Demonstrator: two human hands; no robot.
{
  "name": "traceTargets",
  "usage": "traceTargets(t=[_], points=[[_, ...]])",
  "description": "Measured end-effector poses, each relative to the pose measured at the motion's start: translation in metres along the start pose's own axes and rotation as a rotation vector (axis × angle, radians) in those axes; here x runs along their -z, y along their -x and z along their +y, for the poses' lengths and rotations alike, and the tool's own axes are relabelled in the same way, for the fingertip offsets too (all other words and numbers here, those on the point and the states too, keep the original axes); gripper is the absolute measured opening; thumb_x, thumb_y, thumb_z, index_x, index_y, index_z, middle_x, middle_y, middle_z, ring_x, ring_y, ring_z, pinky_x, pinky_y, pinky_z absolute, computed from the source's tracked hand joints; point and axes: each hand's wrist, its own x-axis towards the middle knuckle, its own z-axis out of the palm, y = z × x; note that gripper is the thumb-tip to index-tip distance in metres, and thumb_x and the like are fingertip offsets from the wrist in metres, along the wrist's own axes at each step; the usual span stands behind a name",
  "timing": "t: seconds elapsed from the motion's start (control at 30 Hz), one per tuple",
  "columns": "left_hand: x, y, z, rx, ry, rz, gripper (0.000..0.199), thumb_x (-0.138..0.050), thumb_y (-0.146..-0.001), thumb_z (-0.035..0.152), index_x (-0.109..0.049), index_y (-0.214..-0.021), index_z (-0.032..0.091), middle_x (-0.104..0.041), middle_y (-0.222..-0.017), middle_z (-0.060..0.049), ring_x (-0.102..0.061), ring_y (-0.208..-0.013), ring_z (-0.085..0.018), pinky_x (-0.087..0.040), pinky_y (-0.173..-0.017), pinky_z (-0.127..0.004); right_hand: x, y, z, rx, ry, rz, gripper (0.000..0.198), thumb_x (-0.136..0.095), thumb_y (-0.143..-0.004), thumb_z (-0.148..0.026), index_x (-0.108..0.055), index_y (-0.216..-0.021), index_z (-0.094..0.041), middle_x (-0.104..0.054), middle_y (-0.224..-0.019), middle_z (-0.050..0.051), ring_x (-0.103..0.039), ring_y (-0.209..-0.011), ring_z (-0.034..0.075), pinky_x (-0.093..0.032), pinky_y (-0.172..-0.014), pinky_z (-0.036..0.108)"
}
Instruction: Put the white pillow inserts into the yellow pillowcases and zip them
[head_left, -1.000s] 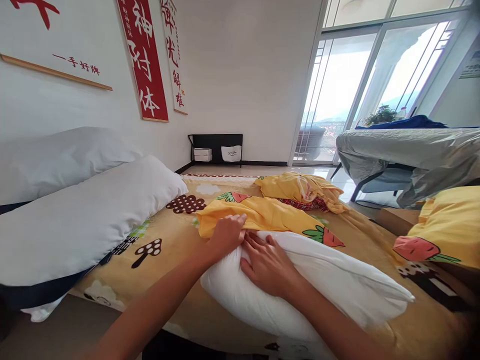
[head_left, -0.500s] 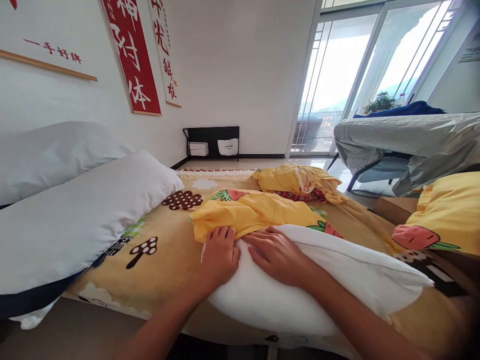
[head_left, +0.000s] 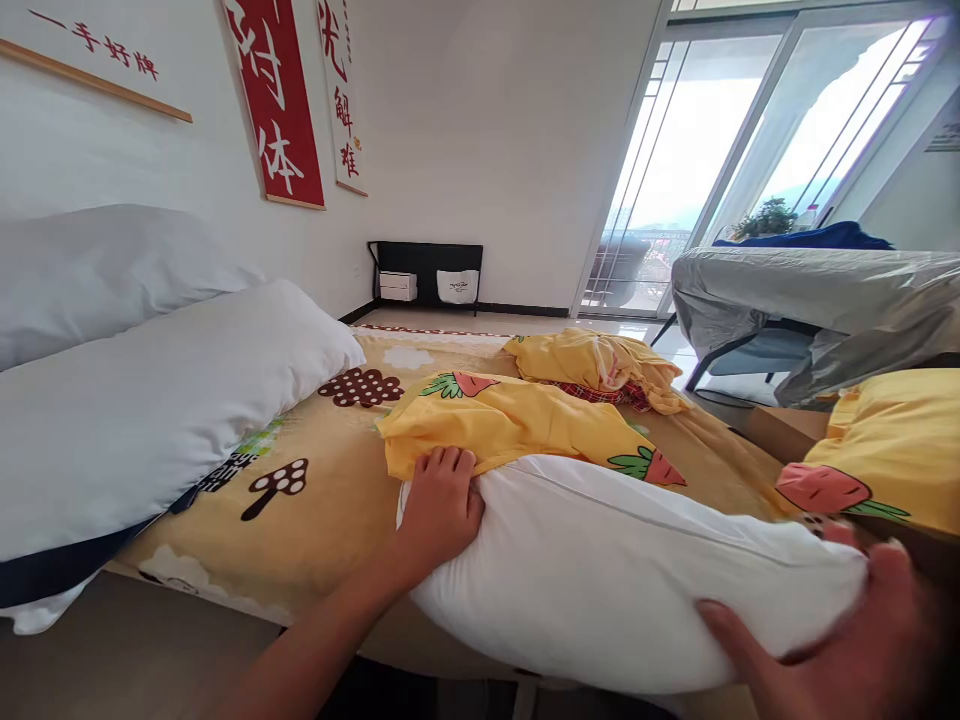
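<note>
A white pillow (head_left: 615, 580) lies across the bed's near edge, its far left end inside a yellow pillowcase (head_left: 517, 425) printed with carrots. My left hand (head_left: 442, 505) is closed on the pillowcase's opening edge, pressed against the pillow; its fingertips are partly hidden in the cloth. At the pillow's right end, my right hand (head_left: 847, 620) is cupped round the corner, thumb on the near side and fingers on the far side. Slight blur covers that hand.
Two white pillows, one in front (head_left: 180, 410), rest on the left of the patterned bed sheet (head_left: 337, 480). A crumpled yellow cloth (head_left: 592, 360) lies farther back. Another yellow carrot-print item (head_left: 892, 440) is at right, beside a cardboard box (head_left: 787, 428). A covered table (head_left: 825, 285) stands beyond.
My right hand has left the pillowcase opening and moved right to the pillow's other end. My left hand keeps its hold. The view has tilted slightly down.
</note>
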Motion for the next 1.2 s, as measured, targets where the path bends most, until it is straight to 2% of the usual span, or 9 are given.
traceTargets(t=[0.1,0.23,0.33,0.47,0.63,0.8,0.93,1.07,1.2], points=[[0.003,-0.004,-0.004,0.027,0.070,0.022,0.013,-0.042,-0.080,0.014,-0.050,-0.090,0.019,-0.059,-0.096,-0.009,-0.051,-0.095,-0.026,-0.039,-0.083,-0.040,-0.024,-0.021,-0.025,0.170,0.029,-0.194,0.064,-0.049,-0.089,-0.047,-0.028,-0.147,-0.031,-0.056,-0.129,0.010,-0.056,-0.113,0.034,-0.047,-0.087,0.051],[0.015,-0.015,-0.011,0.120,0.215,0.072,0.007,-0.045,-0.077,0.015,-0.044,-0.075,0.021,-0.058,-0.080,-0.004,-0.053,-0.081,-0.022,-0.040,-0.072,-0.034,-0.054,-0.049,-0.062,0.451,0.014,-0.621,0.040,-0.042,-0.091,-0.034,-0.052,-0.129,-0.025,-0.066,-0.108,0.009,-0.061,-0.097,0.027,-0.045,-0.084,0.044],[0.026,-0.025,-0.015,0.123,0.356,0.025,0.010,-0.046,-0.073,0.014,-0.044,-0.078,0.021,-0.057,-0.079,-0.001,-0.053,-0.075,-0.018,-0.041,-0.068,-0.030,-0.067,-0.064,-0.073,0.404,0.101,-0.890,0.030,-0.042,-0.090,-0.030,-0.061,-0.111,-0.023,-0.067,-0.094,0.008,-0.062,-0.090,0.026,-0.044,-0.074,0.036],[0.040,-0.038,-0.010,0.055,0.518,-0.149,0.014,-0.041,-0.073,0.013,-0.051,-0.081,0.021,-0.061,-0.085,-0.001,-0.057,-0.081,-0.017,-0.044,-0.071,-0.027,-0.072,-0.072,-0.066,0.337,0.008,-1.054,0.021,-0.043,-0.090,-0.029,-0.062,-0.097,-0.024,-0.067,-0.093,0.005,-0.062,-0.090,0.022,-0.042,-0.074,0.031],[0.045,-0.053,0.031,-0.021,0.184,-0.298,0.027,-0.037,-0.087,0.034,-0.057,-0.077,0.019,-0.066,-0.087,-0.007,-0.062,-0.083,-0.023,-0.047,-0.073,-0.035,-0.075,-0.068,-0.056,0.295,-0.196,-1.121,0.017,-0.045,-0.088,-0.025,-0.062,-0.088,-0.026,-0.069,-0.093,0.001,-0.063,-0.086,0.019,-0.045,-0.074,0.028],[0.025,-0.066,0.069,-0.152,-0.116,-0.322,0.024,-0.047,-0.082,0.022,-0.061,-0.102,0.018,-0.067,-0.101,-0.011,-0.065,-0.092,-0.026,-0.050,-0.074,-0.035,-0.070,-0.056,-0.051,0.246,-0.236,-1.031,0.015,-0.047,-0.084,-0.021,-0.061,-0.080,-0.025,-0.070,-0.091,0.001,-0.063,-0.083,0.018,-0.046,-0.073,0.027],[0.008,-0.073,0.069,-0.313,-0.143,-0.265,0.024,-0.048,-0.085,0.020,-0.061,-0.105,0.022,-0.064,-0.111,-0.008,-0.059,-0.106,-0.024,-0.050,-0.081,-0.033,-0.058,-0.039,-0.041,0.204,-0.287,-0.887,0.024,-0.046,-0.083,-0.026,-0.063,-0.100,-0.024,-0.070,-0.095,0.004,-0.064,-0.087,0.022,-0.048,-0.075,0.031],[0.000,-0.079,0.068,-0.308,-0.203,-0.270,0.027,-0.054,-0.084,0.023,-0.060,-0.109,0.018,-0.063,-0.113,-0.013,-0.058,-0.108,-0.027,-0.051,-0.080,-0.036,-0.050,-0.018,-0.032,0.041,-0.262,-0.557,0.050,-0.050,-0.086,-0.041,-0.043,-0.133,-0.024,-0.063,-0.119,0.008,-0.062,-0.102,0.025,-0.049,-0.083,0.037],[-0.004,-0.084,0.071,-0.282,-0.208,-0.319,0.029,-0.046,-0.085,0.016,-0.060,-0.110,0.016,-0.067,-0.101,-0.014,-0.065,-0.093,-0.026,-0.052,-0.075,-0.035,-0.047,0.001,-0.030,-0.142,-0.085,-0.065,0.071,-0.059,-0.079,-0.056,-0.038,-0.136,-0.020,-0.054,-0.126,0.017,-0.053,-0.113,0.036,-0.041,-0.093,0.057]])
